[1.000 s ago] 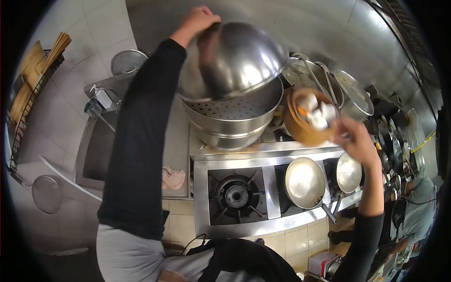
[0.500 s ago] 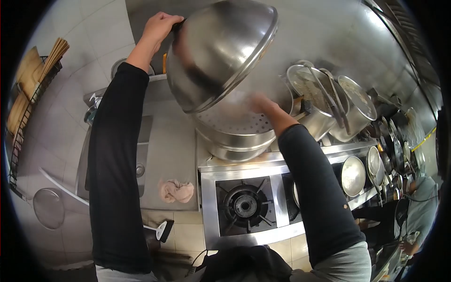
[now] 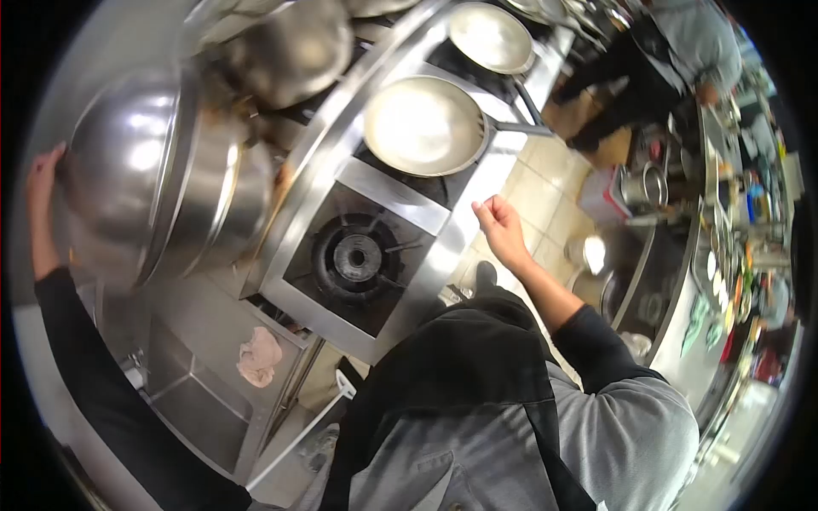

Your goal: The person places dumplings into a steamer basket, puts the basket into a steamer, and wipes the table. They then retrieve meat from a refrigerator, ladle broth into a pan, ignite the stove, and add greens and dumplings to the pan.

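Note:
In the head view, a large domed steel lid rests on a steel steamer pot at the left, its rim against the pot's top. My left hand is at the outer end of the dome, fingers closed around its knob, which is mostly hidden. My right hand is in the air by the stove's front edge, near the handle of a frying pan. Its fingers are curled closed, and whatever may be inside them is hidden.
An unlit burner lies in front of me, with a second pan farther along the stove. A sink, a pink cloth and a white-handled brush are at lower left. A co-worker stands at upper right.
The lid has come down from its raised, tilted position onto the steamer, my left hand still on it. My right hand has left the steamer and closed near the stove front. The view has turned right.

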Motion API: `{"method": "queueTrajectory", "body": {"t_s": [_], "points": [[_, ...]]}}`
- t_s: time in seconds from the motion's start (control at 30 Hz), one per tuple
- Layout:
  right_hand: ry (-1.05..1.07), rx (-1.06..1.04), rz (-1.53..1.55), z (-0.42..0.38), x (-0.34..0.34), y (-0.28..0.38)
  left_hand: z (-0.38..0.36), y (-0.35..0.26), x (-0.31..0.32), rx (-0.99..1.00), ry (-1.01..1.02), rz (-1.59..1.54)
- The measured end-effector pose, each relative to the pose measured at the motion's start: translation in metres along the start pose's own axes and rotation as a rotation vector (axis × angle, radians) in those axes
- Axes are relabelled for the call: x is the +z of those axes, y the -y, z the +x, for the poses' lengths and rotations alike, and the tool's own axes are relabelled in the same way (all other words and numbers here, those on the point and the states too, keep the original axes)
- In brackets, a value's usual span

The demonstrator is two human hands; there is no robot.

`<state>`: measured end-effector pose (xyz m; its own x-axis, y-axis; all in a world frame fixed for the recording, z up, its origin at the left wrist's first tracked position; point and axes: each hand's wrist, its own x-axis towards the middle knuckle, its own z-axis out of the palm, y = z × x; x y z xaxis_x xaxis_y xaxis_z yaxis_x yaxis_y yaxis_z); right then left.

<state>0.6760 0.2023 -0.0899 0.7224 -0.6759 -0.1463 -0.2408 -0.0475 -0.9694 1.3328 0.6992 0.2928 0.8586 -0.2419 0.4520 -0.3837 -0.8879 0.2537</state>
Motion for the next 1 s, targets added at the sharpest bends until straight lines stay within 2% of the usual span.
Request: {"method": "queueTrajectory", "body": {"t_s": [0.03,0.1,0.17,0.2,0.23,0.3,0.37,0.43,0.5,0.57,0.67,0.73,0.8,0.83,0.87,0.9,0.93,0.97,1.0], "points": [[-0.074,0.145,-0.023,-0.006,-0.014,-0.058,-0.012,-0.026,0.008,-0.027,0.021,0.061],[-0.215,0.394,0.108,-0.011,-0.026,-0.142,0.016,-0.002,0.017,-0.045,0.146,0.217],[-0.121,0.724,0.315,0.003,-0.035,-0.207,0.027,0.019,0.004,-0.047,0.286,0.300],[-0.164,0.844,0.461,0.012,-0.032,-0.213,-0.019,-0.025,-0.007,0.034,0.225,0.131],[-0.121,0.911,0.510,0.020,-0.026,-0.237,-0.069,-0.074,-0.019,0.124,0.180,-0.033],[-0.086,1.037,0.515,0.032,-0.005,-0.265,-0.099,-0.074,-0.036,0.330,0.137,0.034],[-0.164,1.256,0.583,0.047,0.011,-0.276,-0.238,-0.221,-0.017,0.071,-0.011,-0.140],[-0.102,1.254,0.591,0.047,0.025,-0.299,-0.332,-0.280,0.007,0.075,0.116,-0.244],[-0.125,1.068,0.718,0.054,0.043,-0.358,-0.399,-0.296,0.033,0.227,0.283,-0.310],[-0.086,1.050,0.697,0.058,0.029,-0.351,-0.444,-0.325,0.055,0.186,0.459,-0.376],[-0.124,0.990,0.540,0.033,0.007,-0.292,-0.457,-0.359,0.097,0.144,0.638,-0.632],[0.047,1.134,0.425,0.017,-0.015,-0.273,-0.439,-0.390,0.127,0.202,0.665,-0.767],[0.546,0.615,0.022,-0.013,-0.027,-0.252,-0.414,-0.443,0.172,0.374,0.680,-0.910],[0.433,0.321,-0.055,-0.039,-0.030,-0.185,-0.403,-0.478,0.192,0.473,0.673,-0.945],[0.471,0.307,0.210,-0.053,-0.030,-0.114,-0.396,-0.507,0.229,0.607,0.594,-1.023],[0.557,0.209,0.278,-0.064,-0.027,-0.040,-0.384,-0.559,0.236,0.775,0.628,-0.995],[0.616,0.100,0.335,-0.080,-0.028,0.046,-0.381,-0.601,0.265,0.975,0.451,-0.984],[0.701,-0.174,0.291,-0.092,-0.027,0.109,-0.375,-0.637,0.295,1.116,0.348,-0.993],[0.649,-0.302,0.381,-0.106,-0.021,0.168,-0.373,-0.669,0.304,1.102,0.438,-0.830]]}}
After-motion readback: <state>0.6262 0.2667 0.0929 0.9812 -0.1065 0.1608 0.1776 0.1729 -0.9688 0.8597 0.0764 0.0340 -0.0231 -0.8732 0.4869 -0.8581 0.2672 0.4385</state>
